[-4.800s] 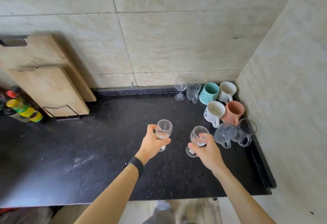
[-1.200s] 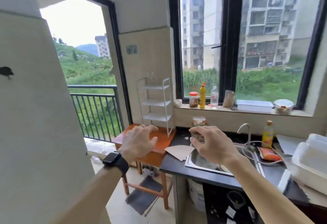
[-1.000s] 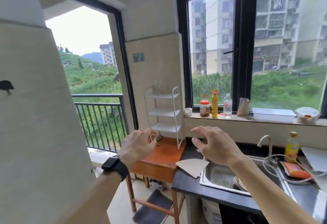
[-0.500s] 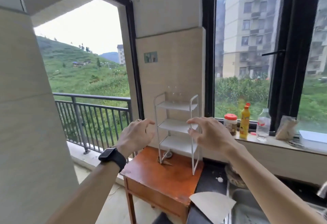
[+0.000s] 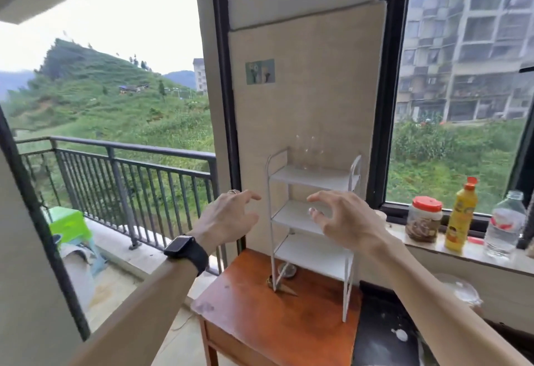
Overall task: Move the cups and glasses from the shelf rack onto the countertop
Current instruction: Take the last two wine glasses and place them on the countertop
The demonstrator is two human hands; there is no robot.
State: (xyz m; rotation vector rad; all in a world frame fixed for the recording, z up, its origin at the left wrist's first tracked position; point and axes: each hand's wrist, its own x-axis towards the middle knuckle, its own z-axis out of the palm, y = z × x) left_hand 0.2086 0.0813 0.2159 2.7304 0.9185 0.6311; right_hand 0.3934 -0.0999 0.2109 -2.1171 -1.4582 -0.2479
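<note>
Two clear stemmed glasses [image 5: 308, 153] stand on the top shelf of the white metal shelf rack [image 5: 313, 221]. Both hands are empty, fingers spread: the left hand [image 5: 228, 221] left of the rack, the right hand [image 5: 344, 221] in front of its middle shelf. The glasses are hard to see, so a quick grab could tip one off.

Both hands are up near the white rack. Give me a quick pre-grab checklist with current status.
1. Left hand empty, fingers spread: ok.
2. Right hand empty, fingers spread: ok.
3. Clear glasses standing on the top shelf of the white rack: ok, faint.
4. How many glasses remain: cannot tell.
5. Middle and bottom shelves bare: ok.
6. Rack upright on the wooden table: ok.
</note>
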